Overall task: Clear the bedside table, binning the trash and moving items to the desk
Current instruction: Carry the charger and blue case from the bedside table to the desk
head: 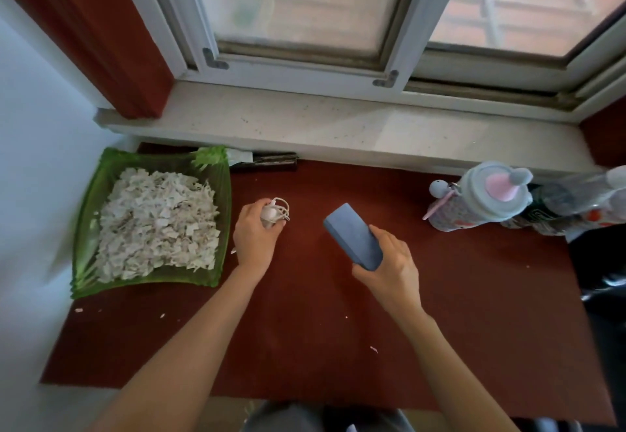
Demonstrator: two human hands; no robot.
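Note:
I look down at a dark red desk [305, 330] below a window. My left hand [252, 238] grips a white charger with its bundled cable [276, 214], held just over the desk near the middle. My right hand [389, 269] holds a blue-grey rectangular block, like a power bank [352, 235], by its near end, tilted up and to the left above the desk. The two hands are apart, about a hand's width between them.
A green square tray [86, 214] full of torn paper scraps stands at the left. A pastel bottle with a mouse-ear lid [487, 197] and plastic bottles [582, 201] stand at the right. A dark flat item [271, 162] lies by the stone windowsill [338, 126]. Paper bits dot the desk.

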